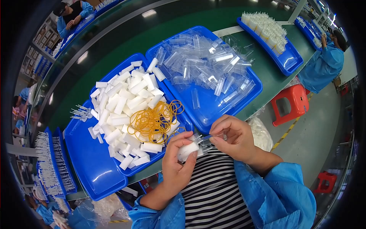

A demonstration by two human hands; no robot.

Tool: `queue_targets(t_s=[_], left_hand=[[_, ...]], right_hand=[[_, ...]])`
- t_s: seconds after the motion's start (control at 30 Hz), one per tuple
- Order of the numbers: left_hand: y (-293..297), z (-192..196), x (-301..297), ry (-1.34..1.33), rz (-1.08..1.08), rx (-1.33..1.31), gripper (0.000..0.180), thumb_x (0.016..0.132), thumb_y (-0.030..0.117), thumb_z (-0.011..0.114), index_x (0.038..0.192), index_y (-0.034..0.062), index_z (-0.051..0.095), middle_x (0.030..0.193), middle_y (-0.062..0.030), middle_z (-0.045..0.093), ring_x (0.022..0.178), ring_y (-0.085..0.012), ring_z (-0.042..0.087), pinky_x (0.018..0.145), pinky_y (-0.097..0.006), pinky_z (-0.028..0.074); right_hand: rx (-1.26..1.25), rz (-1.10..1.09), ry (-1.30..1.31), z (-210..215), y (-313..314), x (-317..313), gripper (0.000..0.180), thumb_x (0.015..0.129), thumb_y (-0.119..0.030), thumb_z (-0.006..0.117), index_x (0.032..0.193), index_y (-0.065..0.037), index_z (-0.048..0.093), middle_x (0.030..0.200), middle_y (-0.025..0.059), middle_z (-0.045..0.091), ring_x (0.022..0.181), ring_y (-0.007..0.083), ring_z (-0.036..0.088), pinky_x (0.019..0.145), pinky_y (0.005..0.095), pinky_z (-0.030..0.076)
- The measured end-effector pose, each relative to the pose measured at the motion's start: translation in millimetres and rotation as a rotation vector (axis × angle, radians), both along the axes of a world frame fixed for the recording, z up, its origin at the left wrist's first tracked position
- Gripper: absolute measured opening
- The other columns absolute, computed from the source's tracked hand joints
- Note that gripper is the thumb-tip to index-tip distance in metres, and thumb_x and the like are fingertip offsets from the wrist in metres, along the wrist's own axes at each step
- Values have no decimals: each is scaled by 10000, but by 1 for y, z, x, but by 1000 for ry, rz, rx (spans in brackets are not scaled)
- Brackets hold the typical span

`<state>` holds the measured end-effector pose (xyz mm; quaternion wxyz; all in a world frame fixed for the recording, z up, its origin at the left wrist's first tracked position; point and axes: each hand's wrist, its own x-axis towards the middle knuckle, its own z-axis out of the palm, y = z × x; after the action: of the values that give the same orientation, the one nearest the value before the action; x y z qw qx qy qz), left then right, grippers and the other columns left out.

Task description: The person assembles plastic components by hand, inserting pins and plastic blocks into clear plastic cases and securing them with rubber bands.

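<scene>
My left hand (176,168) is closed round a short bundle with a white block (187,151) in it and thin clear parts sticking out at its right end. My right hand (238,141) pinches a thin clear plastic piece (207,138) against that end, its fingers partly hiding it. Just beyond my left hand, yellow rubber bands (154,119) lie in a tangle on a heap of white blocks (124,101). This heap fills much of a blue tray (82,152). Beyond my right hand, a second blue tray (209,110) holds a pile of clear plastic pieces (206,63).
Several thin white-tipped parts (81,113) rest on the left tray's rim. Racks of similar parts (49,164) stand at far left. A blue tray of white bundles (291,63) sits at the far right. Red stools (295,101) stand on the floor; a person (326,63) works beyond.
</scene>
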<state>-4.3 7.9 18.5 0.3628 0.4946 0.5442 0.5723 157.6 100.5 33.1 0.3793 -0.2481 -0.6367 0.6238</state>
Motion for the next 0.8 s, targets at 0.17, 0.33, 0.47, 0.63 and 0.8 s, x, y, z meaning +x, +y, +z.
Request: queue_targets(t_s=[0.17,0.33,0.47,0.63,0.8], left_hand=[[0,-1,2,49,3,12,235,777,-20,597,997,10,518,1161,-166,528,1028,-243,523,900,-323,392],[-2,0,2,110,-25,8,255,796,-45,558,1030,11,473,1213,-174,472,1107,-211,455,960,-323,339],[-2,1,4,180,28,57,235,793,-25,576,1011,6,495,1191,-183,497,1070,-252,493,930,-339,369],[-1,-1,3,159,65,79,217,792,2,597,994,5,520,1165,-188,522,1027,-285,532,897,-358,402],[-1,0,5,174,46,56,212,798,7,589,998,4,520,1171,-186,520,1042,-286,522,915,-359,386]], right_hand=[[-256,-11,61,0,-5,-1,155,816,38,597,961,17,546,954,108,581,820,118,582,717,225,470],[-364,-1,78,-5,-4,-1,174,833,1,615,993,36,554,915,72,616,825,102,606,724,213,493],[-411,40,112,-9,-3,4,209,841,-12,609,1034,42,550,946,85,620,846,111,611,741,219,495],[-510,91,84,-2,-3,3,251,822,10,616,1055,44,530,992,139,615,820,149,627,702,231,513],[-374,44,48,-6,-4,5,300,834,-33,625,1113,40,538,937,104,628,818,107,620,702,204,497]])
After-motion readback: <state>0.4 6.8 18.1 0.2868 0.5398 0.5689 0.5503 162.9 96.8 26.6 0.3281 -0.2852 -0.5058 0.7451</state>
